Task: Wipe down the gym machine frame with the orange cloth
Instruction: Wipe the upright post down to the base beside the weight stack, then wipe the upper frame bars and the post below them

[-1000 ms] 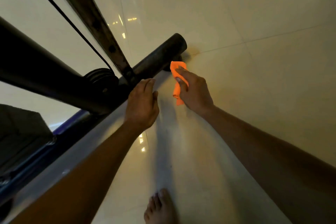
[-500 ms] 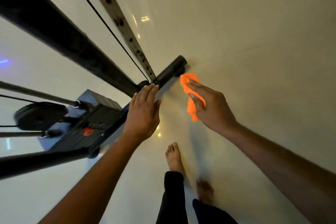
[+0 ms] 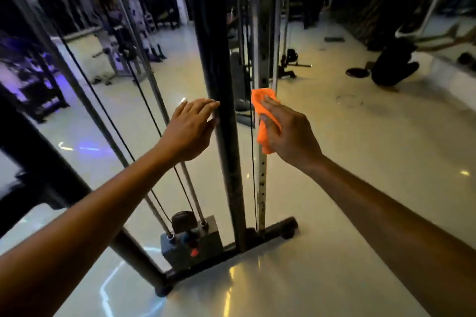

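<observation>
The gym machine frame stands in front of me, with a thick black upright post (image 3: 226, 162) and, just right of it, a thin silver rail with holes (image 3: 262, 188). My right hand (image 3: 288, 134) grips the orange cloth (image 3: 261, 108) and presses it against the silver rail at mid height. My left hand (image 3: 192, 126) is flat, fingers extended, its fingertips resting on the left side of the black post. The cloth's lower part hangs under my palm.
A black base bar (image 3: 257, 238) lies on the glossy floor, with a weight stack block (image 3: 192, 242) and guide rods to the left. Cables run diagonally at left. Other machines stand behind, and a crouching person (image 3: 394, 64) is at far right.
The view has risen from the floor-level base bar to the uprights. Both hands have moved up, the right one carrying the cloth from beside the base bar's end onto the silver rail.
</observation>
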